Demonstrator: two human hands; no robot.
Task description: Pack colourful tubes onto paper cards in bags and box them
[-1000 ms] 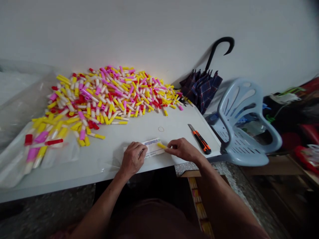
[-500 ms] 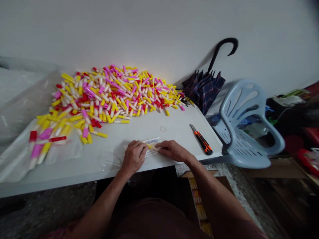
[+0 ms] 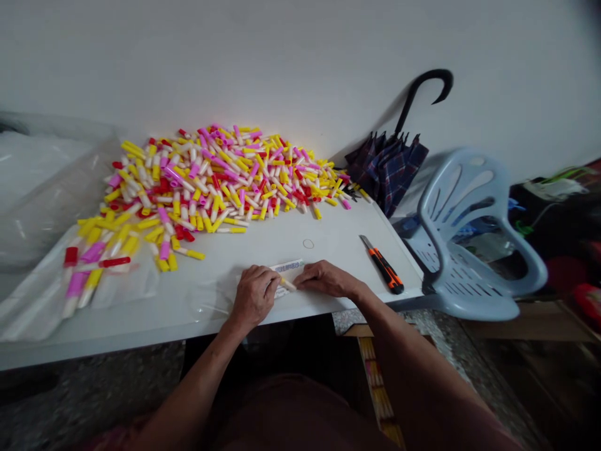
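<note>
Near the front edge of the white table (image 3: 263,244), my left hand (image 3: 255,294) is closed, its thumb and fingertips on one end of a small yellow and white plastic tube (image 3: 287,284). My right hand (image 3: 327,279) pinches at the tube's other end, where its fingertips partly hide it. Under both hands lies a flat white packet (image 3: 291,268) with printed lettering; clear film spreads out left of it. Beyond the hands a thin ring (image 3: 308,243), seemingly a rubber band, rests on the table.
A big heap of capped plastic tubes (image 3: 225,181) in yellow, pink, red and white lies against the wall. Clear plastic bags (image 3: 42,188) are at left. An orange and black utility knife (image 3: 382,266), a folded umbrella (image 3: 389,166) and a blue plastic chair (image 3: 469,238) are at right.
The tube between my hands now slants down to the right, showing more of its length. My right fingertips have shifted slightly. The view has moved a little.
</note>
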